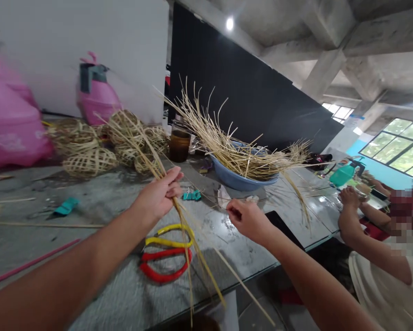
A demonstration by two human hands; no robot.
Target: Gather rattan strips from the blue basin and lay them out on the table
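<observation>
My left hand (163, 193) is closed around a small bundle of thin bamboo strips (201, 255), whose ends fan out above the fist and hang down past the table edge. To its right, my right hand (249, 220) has its fingers curled together in a pinch; a fine dark strand seems to run near the fingertips, but what they hold is too thin to make out. Under the strips lie scissors with yellow and red handles (165, 275). Teal binder clips (192, 195) rest on the table between the hands.
Behind my hands, a blue basin (227, 175) is heaped with loose strips (241, 156). Woven bamboo balls (89, 161), a brown cup (179, 146) and pink spray bottles (98, 99) stand at the back left. A dark flat object (284, 227) lies near the edge. Another person's arm (372, 246) is at right.
</observation>
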